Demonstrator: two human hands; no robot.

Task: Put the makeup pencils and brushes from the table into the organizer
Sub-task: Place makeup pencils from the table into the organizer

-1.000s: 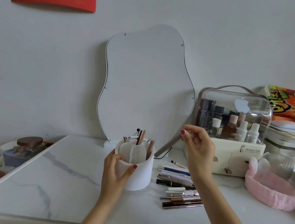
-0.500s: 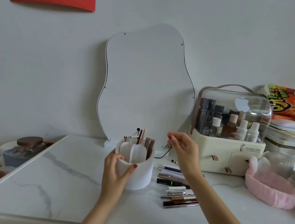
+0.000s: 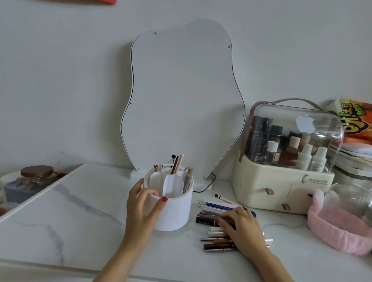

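Grip: your right hand curls onto the makeup pencils, hold unclear | your left hand clasps the organizer beside them | risk: sweeping fingers may roll neighbouring pencils away.

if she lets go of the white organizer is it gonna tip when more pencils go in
Probably not. The white organizer is squat, with a wide flat base on the table. The pencils inside lean and stick out above the rim, so it may get slightly top-heavy. The left hand gripping its side suggests it is light and slides easily.
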